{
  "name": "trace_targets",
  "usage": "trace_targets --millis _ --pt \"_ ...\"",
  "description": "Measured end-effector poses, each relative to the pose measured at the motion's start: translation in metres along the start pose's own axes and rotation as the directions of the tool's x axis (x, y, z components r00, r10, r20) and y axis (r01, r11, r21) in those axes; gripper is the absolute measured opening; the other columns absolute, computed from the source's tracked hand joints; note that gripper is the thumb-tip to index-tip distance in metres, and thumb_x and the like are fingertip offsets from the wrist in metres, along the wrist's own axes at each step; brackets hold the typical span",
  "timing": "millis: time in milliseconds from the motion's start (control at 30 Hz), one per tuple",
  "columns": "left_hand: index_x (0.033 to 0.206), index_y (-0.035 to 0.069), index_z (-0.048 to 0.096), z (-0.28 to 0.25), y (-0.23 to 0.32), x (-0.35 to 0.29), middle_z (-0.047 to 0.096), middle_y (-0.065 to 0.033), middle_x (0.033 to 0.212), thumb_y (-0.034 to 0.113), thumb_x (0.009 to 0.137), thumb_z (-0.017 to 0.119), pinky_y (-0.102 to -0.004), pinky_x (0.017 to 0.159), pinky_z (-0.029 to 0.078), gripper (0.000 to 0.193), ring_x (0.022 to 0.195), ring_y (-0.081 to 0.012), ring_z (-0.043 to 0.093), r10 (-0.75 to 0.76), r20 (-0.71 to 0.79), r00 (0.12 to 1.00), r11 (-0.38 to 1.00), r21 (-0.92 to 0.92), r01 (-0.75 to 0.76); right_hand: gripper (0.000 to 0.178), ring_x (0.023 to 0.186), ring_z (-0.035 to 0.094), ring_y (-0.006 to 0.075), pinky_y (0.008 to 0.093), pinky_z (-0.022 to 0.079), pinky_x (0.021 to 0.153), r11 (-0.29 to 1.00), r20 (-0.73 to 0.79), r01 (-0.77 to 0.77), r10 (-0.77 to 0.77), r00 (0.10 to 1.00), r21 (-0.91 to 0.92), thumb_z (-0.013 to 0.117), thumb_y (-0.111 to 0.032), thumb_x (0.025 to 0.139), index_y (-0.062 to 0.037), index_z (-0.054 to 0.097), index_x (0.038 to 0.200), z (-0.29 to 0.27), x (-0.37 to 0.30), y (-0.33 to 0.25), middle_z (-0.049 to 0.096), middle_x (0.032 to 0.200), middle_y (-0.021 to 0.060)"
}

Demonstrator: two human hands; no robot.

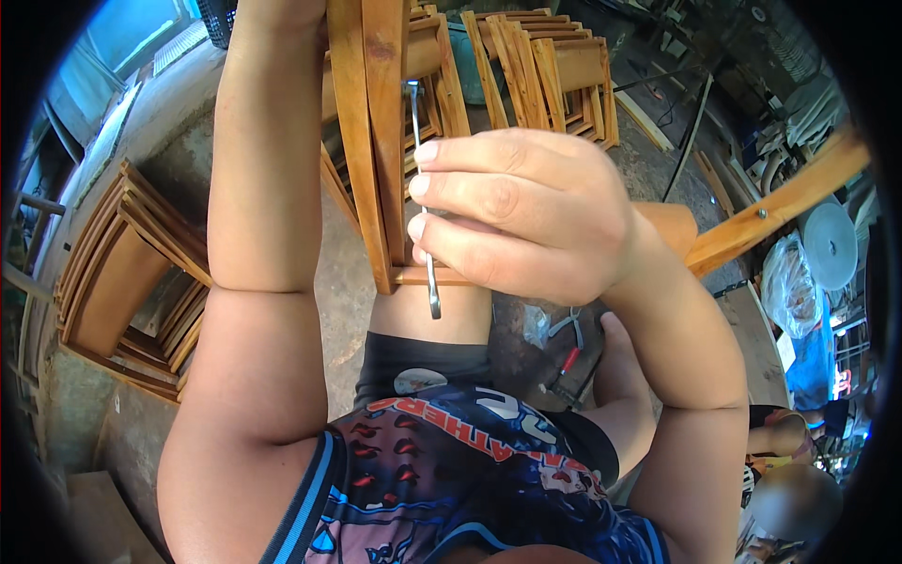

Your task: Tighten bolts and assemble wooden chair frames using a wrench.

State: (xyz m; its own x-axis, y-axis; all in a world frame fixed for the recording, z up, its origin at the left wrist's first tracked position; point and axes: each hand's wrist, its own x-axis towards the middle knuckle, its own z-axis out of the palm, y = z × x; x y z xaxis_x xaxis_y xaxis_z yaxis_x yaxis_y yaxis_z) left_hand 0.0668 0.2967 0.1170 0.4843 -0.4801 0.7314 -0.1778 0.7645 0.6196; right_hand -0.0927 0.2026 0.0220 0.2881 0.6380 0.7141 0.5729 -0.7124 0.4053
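My right hand [536, 211] pinches a slim metal wrench [433, 296] between fingers and thumb. The wrench stands nearly upright in the picture, its upper end touching the side of a brown wooden chair frame [381, 141], where a small shiny fastener seems to sit. Two long wooden legs of this frame run side by side, joined at a crossbar [404, 275] over my thigh. At the top edge, my left hand [293, 11] is beside the frame's upper part; its fingers are out of sight, so its grip does not show.
Stacked wooden chair frames [136, 282] stand at left, and more [545, 70] at the back. Another wooden piece [780, 209] with a bolt reaches in from the right. A red-handled tool [568, 360] and a plastic bag [536, 325] lie on the floor. Another person sits at lower right.
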Motion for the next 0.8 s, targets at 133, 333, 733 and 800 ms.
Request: trace_targets --millis 133,333,733,800 --pt "0.102 0.004 0.061 -0.004 -0.005 0.007 0.064 -0.0098 0.068 0.050 0.094 0.067 -0.0274 0.049 0.054 0.047 0.052 -0.0172 0.062 -0.034 0.105 0.994 0.997 -0.061 0.040 0.015 0.086 0.073 0.0234 0.0312 0.063 0.070 0.999 -0.203 -0.005 -0.002 0.979 -0.038 0.071 -0.013 0.074 -0.0081 0.070 0.088 0.017 -0.007 0.000 0.068 0.093 0.0066" --pt "0.103 0.005 0.060 -0.008 -0.010 0.012 0.062 -0.0090 0.068 0.055 0.093 0.066 -0.0267 0.048 0.051 0.051 0.052 -0.0169 0.061 -0.055 0.117 0.992 0.996 -0.070 0.064 0.018 0.078 0.074 0.0221 0.0308 0.062 0.067 0.986 -0.274 -0.159 0.167 0.947 0.051 0.077 -0.009 0.079 -0.0046 0.071 0.095 0.011 0.006 0.001 0.070 0.092 0.0099" --pt "0.101 0.006 0.064 -0.021 -0.023 0.023 0.065 -0.0087 0.067 0.052 0.094 0.066 -0.0238 0.044 0.051 0.047 0.047 -0.0136 0.060 -0.105 0.076 0.992 0.970 -0.214 0.119 0.026 0.073 0.065 0.0103 0.0239 0.054 0.066 0.217 0.039 -0.788 0.956 0.292 0.576 0.080 -0.018 0.093 0.0031 0.065 0.093 -0.022 0.088 0.004 0.067 0.081 0.0049" --pt "0.103 0.005 0.065 -0.027 -0.026 0.027 0.067 -0.0094 0.071 0.050 0.095 0.066 -0.0248 0.047 0.053 0.046 0.052 -0.0142 0.063 -0.052 0.143 0.988 0.968 -0.235 0.085 0.027 0.072 0.065 0.0106 0.0241 0.054 0.066 0.288 -0.001 -0.777 0.938 0.347 0.559 0.080 -0.019 0.093 0.0030 0.065 0.093 -0.022 0.087 0.003 0.067 0.081 0.0050"
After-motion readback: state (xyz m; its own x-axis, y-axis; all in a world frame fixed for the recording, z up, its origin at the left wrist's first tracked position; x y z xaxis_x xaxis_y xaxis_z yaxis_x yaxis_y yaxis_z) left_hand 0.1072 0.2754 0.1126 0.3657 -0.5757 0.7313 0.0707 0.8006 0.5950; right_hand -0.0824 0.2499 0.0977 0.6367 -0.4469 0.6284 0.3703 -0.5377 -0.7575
